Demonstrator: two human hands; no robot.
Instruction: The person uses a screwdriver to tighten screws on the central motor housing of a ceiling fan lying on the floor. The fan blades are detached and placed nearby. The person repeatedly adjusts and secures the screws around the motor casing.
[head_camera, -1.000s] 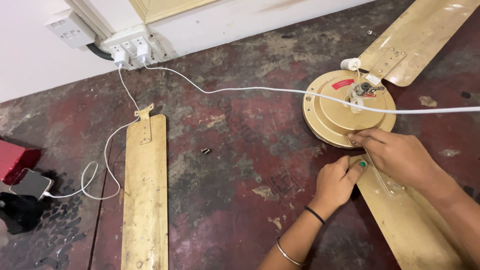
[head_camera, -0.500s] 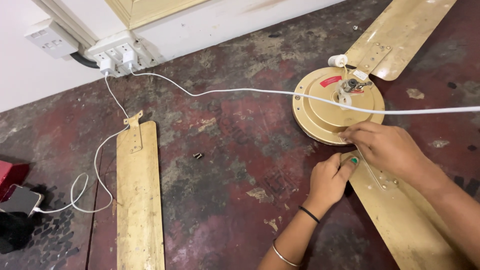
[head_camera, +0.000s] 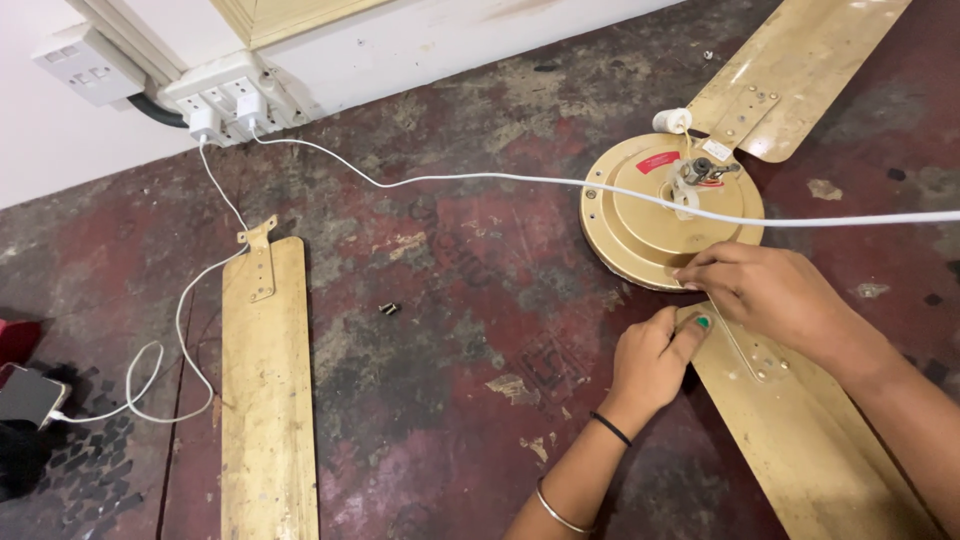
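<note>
On the floor (head_camera: 440, 400), toward its right side, your two hands meet at the near rim of the gold fan motor housing (head_camera: 640, 215), where the near blade (head_camera: 800, 440) joins it. Your right hand (head_camera: 780, 295) lies curled over the rim with fingertips pressed to the metal; whether anything small is pinched beneath them cannot be told. Your left hand (head_camera: 655, 360) is loosely fisted against the root of that blade, thumb up at the joint; its palm is hidden, so its contents cannot be told either. The housing looks heavy and rigid, likely to stay put under pressure and best steadied at its thick rim; the small wired fitting (head_camera: 700, 172) at its centre looks delicate and is better left alone. The blades appear to be thin sheet metal, stiff lengthwise but liable to flex, with edges that may be sharp; the bracket end is the sound place to grip. A second blade (head_camera: 800, 75) runs off toward the far right corner, and a detached blade (head_camera: 268, 400) lies well apart at the left, two small dark screws (head_camera: 388, 309) between. A white cable (head_camera: 480, 180) crosses the housing from the wall sockets (head_camera: 225, 100) at the far left. The floor is worn, mottled red-and-grey cement, rough and stained, meeting a pale wall (head_camera: 420, 40); a phone (head_camera: 28, 395) charges at the left edge.
</note>
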